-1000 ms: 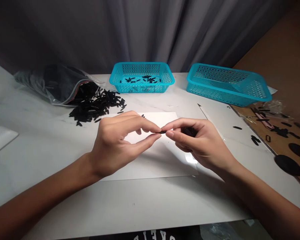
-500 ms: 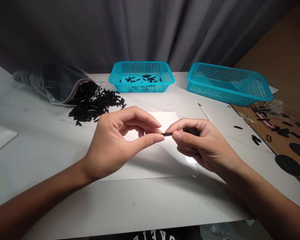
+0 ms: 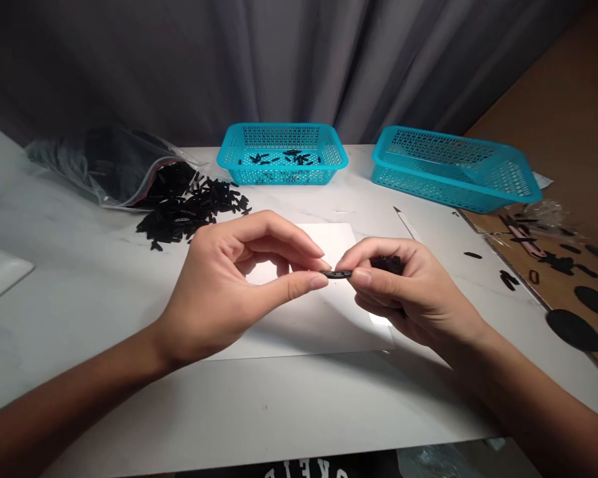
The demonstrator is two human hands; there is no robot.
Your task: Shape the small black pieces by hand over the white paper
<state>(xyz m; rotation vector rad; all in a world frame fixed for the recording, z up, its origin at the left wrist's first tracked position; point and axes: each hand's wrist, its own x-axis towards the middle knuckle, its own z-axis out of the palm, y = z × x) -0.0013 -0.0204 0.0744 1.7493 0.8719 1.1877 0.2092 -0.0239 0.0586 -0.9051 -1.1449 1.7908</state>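
Observation:
One small, flat black oval piece (image 3: 337, 274) with slots along its face is pinched at both ends between my hands, above a white sheet (image 3: 299, 332). My left hand (image 3: 249, 285) grips its left end with thumb and fingertips. The right end sits between the thumb and index finger of my right hand (image 3: 403, 285). More black pieces (image 3: 389, 264) are bunched in the right palm, partly hidden by the curled fingers. Left of my hands, a heap of similar black pieces (image 3: 189, 206) spills from a clear zip bag (image 3: 114, 166).
A blue basket (image 3: 283, 176) at the back holds several black pieces; a second blue basket (image 3: 453, 186) stands to its right. On the right lie loose black pieces (image 3: 509, 280), black oval discs (image 3: 575, 330) and a pink-handled tool (image 3: 528, 247). A white object (image 3: 4, 275) is at the far left.
The black piece between my fingers has turned from edge-on so its slotted face shows. My right hand has shifted slightly right, exposing more of the piece.

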